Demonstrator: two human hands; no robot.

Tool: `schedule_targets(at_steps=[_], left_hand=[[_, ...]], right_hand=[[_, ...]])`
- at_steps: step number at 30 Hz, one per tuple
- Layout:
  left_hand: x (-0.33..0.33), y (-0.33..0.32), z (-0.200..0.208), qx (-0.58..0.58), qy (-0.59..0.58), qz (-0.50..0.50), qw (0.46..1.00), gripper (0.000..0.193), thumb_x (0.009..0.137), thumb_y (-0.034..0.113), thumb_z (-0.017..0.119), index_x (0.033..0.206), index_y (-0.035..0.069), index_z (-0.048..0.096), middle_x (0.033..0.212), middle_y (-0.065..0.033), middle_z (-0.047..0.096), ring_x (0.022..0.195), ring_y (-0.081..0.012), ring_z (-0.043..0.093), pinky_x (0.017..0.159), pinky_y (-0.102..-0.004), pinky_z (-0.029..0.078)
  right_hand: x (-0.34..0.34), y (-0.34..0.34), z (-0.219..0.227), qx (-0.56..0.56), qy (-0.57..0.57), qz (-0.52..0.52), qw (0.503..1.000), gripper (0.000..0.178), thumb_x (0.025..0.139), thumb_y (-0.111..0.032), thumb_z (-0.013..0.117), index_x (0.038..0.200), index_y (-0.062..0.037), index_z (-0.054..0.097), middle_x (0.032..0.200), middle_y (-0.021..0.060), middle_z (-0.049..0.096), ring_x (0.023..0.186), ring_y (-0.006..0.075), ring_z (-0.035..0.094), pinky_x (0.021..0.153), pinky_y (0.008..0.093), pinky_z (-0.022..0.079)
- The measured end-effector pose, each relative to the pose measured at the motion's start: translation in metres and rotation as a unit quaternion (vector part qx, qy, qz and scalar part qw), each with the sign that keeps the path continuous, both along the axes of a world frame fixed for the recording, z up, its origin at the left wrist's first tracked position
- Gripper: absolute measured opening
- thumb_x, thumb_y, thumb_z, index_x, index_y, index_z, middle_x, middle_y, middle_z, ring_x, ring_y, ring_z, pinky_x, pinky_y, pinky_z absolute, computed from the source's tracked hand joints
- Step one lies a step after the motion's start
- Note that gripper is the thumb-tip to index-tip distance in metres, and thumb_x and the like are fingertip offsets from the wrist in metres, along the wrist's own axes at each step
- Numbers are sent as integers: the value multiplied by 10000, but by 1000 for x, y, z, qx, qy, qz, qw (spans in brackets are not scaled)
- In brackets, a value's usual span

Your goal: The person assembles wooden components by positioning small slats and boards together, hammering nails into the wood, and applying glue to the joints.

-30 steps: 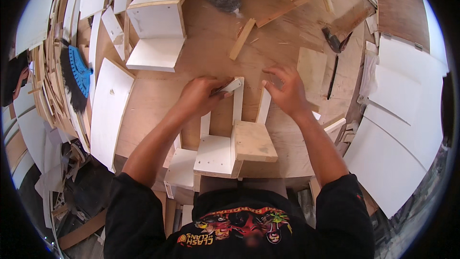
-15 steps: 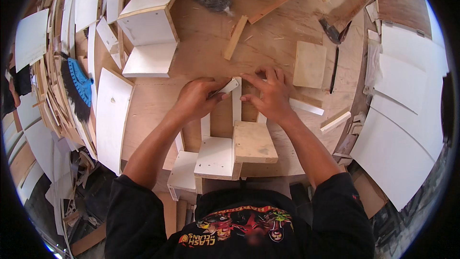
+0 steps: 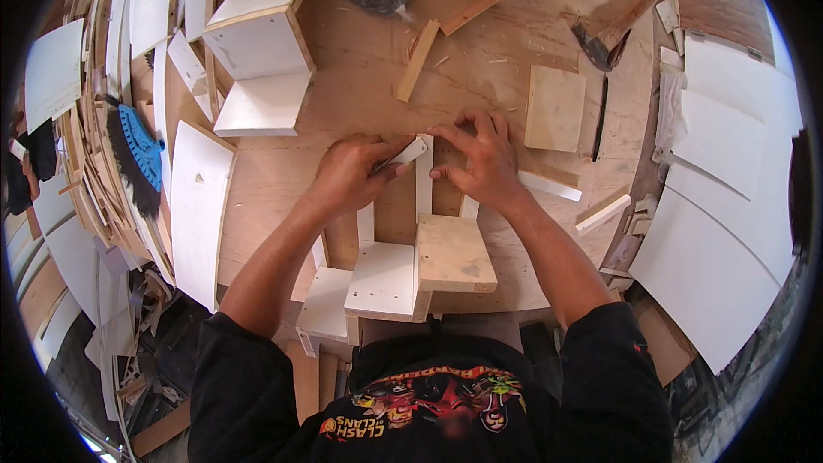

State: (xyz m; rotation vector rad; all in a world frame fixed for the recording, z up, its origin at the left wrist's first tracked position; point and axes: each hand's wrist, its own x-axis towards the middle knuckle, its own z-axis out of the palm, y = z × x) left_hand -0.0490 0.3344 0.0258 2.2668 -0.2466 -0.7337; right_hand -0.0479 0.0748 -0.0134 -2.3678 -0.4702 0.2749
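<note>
In my left hand (image 3: 353,173), a short white wood strip (image 3: 410,152) is pinched between thumb and fingers. It slants across the far end of a longer white strip (image 3: 423,189), which belongs to a stepped wooden piece (image 3: 383,279) with white panels and one bare wood block (image 3: 456,255) at its near end. My right hand (image 3: 482,163) is on the other side of that far end. Its thumb and index finger are apart, the index fingertip beside the strip's tip, and no object shows in the hand.
A second stepped white piece (image 3: 261,47) stands at the far left of the wooden worktable (image 3: 506,107). A hammer (image 3: 600,43), a square wood board (image 3: 555,107) and loose offcuts lie right and far. A blue brush (image 3: 141,150) hangs among boards at left; another person's hand (image 3: 30,176) is beyond.
My hands stay nearly in place, both still around the strip's far end. The whole view has shifted slightly. At the left edge, the other person's hand has moved a little.
</note>
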Motion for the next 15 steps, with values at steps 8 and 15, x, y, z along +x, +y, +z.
schedule_targets(at_steps=[8, 15], left_hand=[[-3, 2, -5, -30, 8, 15, 999, 516, 907, 118, 799, 1412, 175, 711, 826, -165, 652, 733, -284, 605, 715, -403, 507], [-4, 2, -6, -22, -4, 2, 1000, 535, 897, 122, 805, 1419, 192, 710, 807, -152, 641, 718, -275, 587, 700, -399, 500]], right_hand=[[0, 2, 4, 4, -19, 17, 1000, 665, 654, -486, 934, 1266, -297, 756, 1249, 85, 567, 1169, 332, 488, 1056, 476, 367], [-4, 2, -5, -14, -21, 17, 1000, 723, 628, -509, 937, 1298, -344, 721, 1270, 102, 569, 1205, 350, 499, 1058, 524, 361]])
